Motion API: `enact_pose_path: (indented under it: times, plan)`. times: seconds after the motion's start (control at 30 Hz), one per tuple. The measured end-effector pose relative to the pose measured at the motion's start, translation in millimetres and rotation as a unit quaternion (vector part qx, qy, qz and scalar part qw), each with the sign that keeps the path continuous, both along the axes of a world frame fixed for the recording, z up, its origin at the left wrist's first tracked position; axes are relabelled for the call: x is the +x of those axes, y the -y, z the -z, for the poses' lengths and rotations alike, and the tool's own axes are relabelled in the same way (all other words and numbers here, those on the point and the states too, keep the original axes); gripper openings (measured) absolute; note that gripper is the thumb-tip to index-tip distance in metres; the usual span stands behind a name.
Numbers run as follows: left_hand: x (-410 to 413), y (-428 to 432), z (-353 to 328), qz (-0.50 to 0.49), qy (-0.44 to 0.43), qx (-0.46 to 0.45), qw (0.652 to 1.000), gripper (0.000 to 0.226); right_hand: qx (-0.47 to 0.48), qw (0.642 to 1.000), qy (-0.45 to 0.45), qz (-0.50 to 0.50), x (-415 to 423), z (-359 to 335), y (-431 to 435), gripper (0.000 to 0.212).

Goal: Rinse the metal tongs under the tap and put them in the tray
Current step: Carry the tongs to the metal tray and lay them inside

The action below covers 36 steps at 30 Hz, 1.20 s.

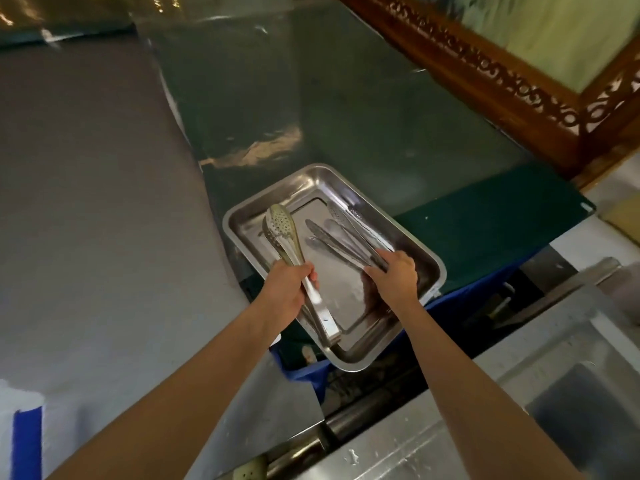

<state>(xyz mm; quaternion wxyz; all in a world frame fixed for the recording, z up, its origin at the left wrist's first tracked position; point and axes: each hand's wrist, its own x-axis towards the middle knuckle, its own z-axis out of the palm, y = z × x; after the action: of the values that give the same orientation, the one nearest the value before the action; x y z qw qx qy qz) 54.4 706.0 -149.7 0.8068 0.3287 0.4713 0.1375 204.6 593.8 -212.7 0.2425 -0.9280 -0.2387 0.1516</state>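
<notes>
Green table (pixel 381 116), steel tray (pixel 349 299) at its 6 o'clock edge, left hand (pixel 291 285) at tray's 8 o'clock clamped round perforated tongs (pixel 284 230) above the tray, right hand (pixel 394 275) at 3 o'clock gripping other tongs (pixel 339 237) lying inside.

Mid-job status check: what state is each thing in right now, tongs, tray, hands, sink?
perforated tongs: arms nearly together, gripped by the left hand, over the tray's left side.
slim tongs: lying in the tray, handle end held by the right hand; blurred.
steel tray: upright on the green surface, holding tongs.
sink: droplets on its rim; no tap in view.
</notes>
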Motion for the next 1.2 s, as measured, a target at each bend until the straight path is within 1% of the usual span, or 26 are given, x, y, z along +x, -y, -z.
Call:
enact_pose_path:
  times: [0.1, 0.27, 0.33, 0.4, 0.43, 0.47, 0.5, 0.53, 0.63, 0.7, 0.73, 0.77, 0.8, 0.83, 0.87, 0.9, 0.93, 0.97, 1.0, 1.07, 1.13, 1.2]
  plan:
    - [0.6, 2.8, 1.1, 0.010, -0.004, -0.001, 1.000, 0.023, -0.010, 1.000, 0.005, 0.005, -3.0, 3.2, -0.5, 0.042]
    - [-1.4, 1.0, 2.4, -0.003, -0.017, -0.010, 1.000, 0.032, 0.001, 1.000, 0.004, 0.008, -8.2, 6.0, -1.8, 0.043]
    - [-2.0, 1.0, 0.3, -0.008, -0.007, -0.017, 1.000, 0.033, -0.043, 0.999, 0.013, -0.007, -9.8, 2.0, -2.3, 0.048]
    - [-2.2, 2.2, -1.7, -0.008, 0.009, -0.019, 1.000, 0.029, -0.067, 0.995, 0.061, -0.035, -13.5, -8.2, -1.7, 0.055]
    - [-2.0, 2.5, -3.0, -0.005, 0.020, -0.019, 1.000, 0.027, -0.039, 0.995, 0.078, -0.050, -17.9, -15.4, -1.7, 0.057]
    - [-1.7, 2.8, -3.7, -0.002, 0.033, -0.014, 0.999, 0.024, 0.010, 0.995, 0.071, -0.066, -24.9, -24.0, -1.8, 0.055]
    - [-0.7, 3.1, -4.2, 0.002, 0.046, -0.005, 0.999, 0.022, 0.063, 0.994, 0.034, -0.081, -34.2, -32.6, -1.7, 0.050]
    - [0.5, 4.2, -5.3, 0.006, 0.063, 0.004, 0.998, 0.023, 0.097, 0.990, -0.019, -0.101, -44.8, -41.3, -1.9, 0.043]
    - [2.8, 12.7, -11.8, 0.030, 0.115, 0.015, 0.993, 0.026, 0.100, 0.963, -0.189, -0.165, -70.5, -61.6, -2.6, 0.032]
    - [2.7, 18.0, -15.9, 0.095, 0.117, 0.043, 0.988, 0.034, 0.150, 0.935, -0.281, -0.154, -72.7, -70.1, -0.2, 0.025]
    - [2.6, 19.2, -16.7, 0.129, 0.096, 0.069, 0.985, 0.041, 0.173, 0.928, -0.296, -0.145, -70.6, -72.3, 1.6, 0.023]
    - [1.7, 19.2, -17.3, 0.153, 0.053, 0.118, 0.980, 0.043, 0.187, 0.928, -0.289, -0.140, -68.3, -73.5, 3.1, 0.021]
    - [-0.7, 18.0, -15.8, 0.158, -0.012, 0.194, 0.968, 0.042, 0.187, 0.935, -0.266, -0.141, -65.9, -72.3, 4.3, 0.019]
    - [-5.4, 15.7, -10.8, 0.142, -0.089, 0.290, 0.942, 0.041, 0.181, 0.943, -0.239, -0.141, -64.6, -69.8, 5.4, 0.016]
    - [-12.8, 12.5, -4.3, 0.110, -0.156, 0.375, 0.907, 0.040, 0.170, 0.952, -0.212, -0.138, -63.6, -65.1, 6.3, 0.018]
    - [-22.0, 10.3, 1.2, 0.074, -0.205, 0.431, 0.876, 0.041, 0.160, 0.960, -0.188, -0.132, -63.6, -60.0, 7.3, 0.022]
    - [-31.9, 8.8, 7.7, 0.045, -0.235, 0.451, 0.860, 0.044, 0.151, 0.966, -0.171, -0.123, -63.5, -54.0, 8.6, 0.024]
    - [-40.8, 8.0, 14.9, 0.037, -0.256, 0.446, 0.857, 0.048, 0.145, 0.970, -0.158, -0.115, -64.4, -48.0, 9.8, 0.024]
    - [-46.7, 7.9, 23.5, 0.051, -0.272, 0.427, 0.861, 0.053, 0.138, 0.973, -0.147, -0.111, -66.0, -41.4, 10.8, 0.022]
    - [-49.1, 11.8, 37.0, 0.104, -0.269, 0.358, 0.888, 0.054, 0.130, 0.975, -0.145, -0.107, -70.9, -28.5, 11.8, 0.016]
    - [-43.7, 19.5, 38.3, 0.114, -0.233, 0.277, 0.925, 0.040, 0.132, 0.974, -0.156, -0.098, -76.5, -18.4, 11.2, 0.014]
    - [-37.8, 24.2, 38.8, 0.091, -0.201, 0.240, 0.945, 0.029, 0.139, 0.975, -0.149, -0.088, -80.1, -12.6, 9.8, 0.013]
